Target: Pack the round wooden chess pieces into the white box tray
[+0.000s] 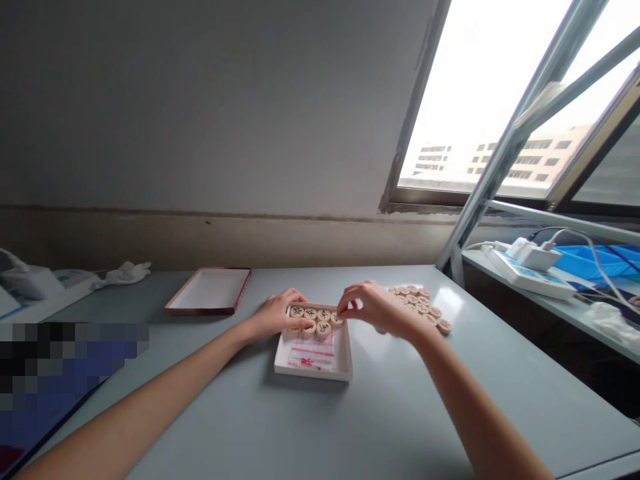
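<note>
A shallow white box (314, 375) holds several round wooden pieces (323, 328) with black characters, set in rows at its far end. Below them, pink lines and red marks show on the box floor. My left hand (278, 314) rests over the box's far left corner, fingers apart, its thumb on the pieces. At the far right corner, my right hand (367, 307) has thumb and fingertips pinched on a round piece (336, 319). More wooden pieces (423, 309) with reddish characters lie in a group on the table, right of my right hand.
An open box lid (209, 291) lies on the grey table (400, 413) at the back left. Power strips and cables stand at the far left and on the right shelf (530, 270), beside a blue tray (590, 261). A metal post rises at the table's back right.
</note>
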`<state>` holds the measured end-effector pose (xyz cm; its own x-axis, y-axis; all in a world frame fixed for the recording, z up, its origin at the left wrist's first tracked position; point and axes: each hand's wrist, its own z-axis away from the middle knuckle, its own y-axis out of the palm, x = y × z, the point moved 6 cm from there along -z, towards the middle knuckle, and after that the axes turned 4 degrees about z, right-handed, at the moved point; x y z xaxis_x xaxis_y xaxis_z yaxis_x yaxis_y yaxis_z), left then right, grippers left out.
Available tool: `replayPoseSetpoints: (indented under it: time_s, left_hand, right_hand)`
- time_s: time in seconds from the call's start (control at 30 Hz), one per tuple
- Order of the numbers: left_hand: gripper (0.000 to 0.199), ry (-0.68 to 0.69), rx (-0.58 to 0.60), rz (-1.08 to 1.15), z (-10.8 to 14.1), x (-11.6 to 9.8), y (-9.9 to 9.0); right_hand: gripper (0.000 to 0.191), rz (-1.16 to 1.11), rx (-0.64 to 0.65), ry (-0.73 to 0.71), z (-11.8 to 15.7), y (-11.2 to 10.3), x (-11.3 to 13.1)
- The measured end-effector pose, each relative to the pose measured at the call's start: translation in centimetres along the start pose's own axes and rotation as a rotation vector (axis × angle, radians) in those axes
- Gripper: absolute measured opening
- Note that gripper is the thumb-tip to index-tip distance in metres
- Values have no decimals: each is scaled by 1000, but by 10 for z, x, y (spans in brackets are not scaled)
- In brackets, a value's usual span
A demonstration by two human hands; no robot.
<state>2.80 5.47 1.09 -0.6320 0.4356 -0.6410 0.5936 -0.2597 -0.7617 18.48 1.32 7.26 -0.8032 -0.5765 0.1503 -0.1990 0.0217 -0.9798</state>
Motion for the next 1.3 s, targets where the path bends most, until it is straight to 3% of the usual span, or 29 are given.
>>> replayPoseSetpoints:
  time_s: [0.07, 0.17, 0.33, 0.5, 0.73, 0.9, 1.03, 1.2, 1.3]
  left_hand:
    - [35, 1, 4, 9, 0, 1, 1]
    - [36, 5, 1, 8, 0, 2, 1]
    - [36, 6, -7, -2, 0, 2, 1]
    - [35, 0, -13, 0, 1, 3, 1]
    - [34, -3, -14, 13, 1, -1, 0]
    - [33, 4, -23, 13, -1, 1, 1]
    - [33, -3, -26, 2, -1, 1, 0]
    - [34, -13, -20, -12, 0, -1, 0]
    - [37, -20, -51, 93, 1, 1, -1]
  right_hand:
    - [13, 64, -35, 152, 8, -12, -26]
    - [17, 183, 59, 339, 21, -15, -58]
    - [19, 279, 132, 434, 27, -9, -71]
    - [23, 313, 229, 478, 26, 1, -66]
    - [9, 328, 105, 421, 20, -5, -52]
    - [18, -12, 61, 176, 11, -11, -21]
    - [15, -26, 151, 7, 5, 1, 9]
    - [17, 103, 130, 63, 2, 13, 17]
    - [18, 151, 91, 100, 1, 11, 15]
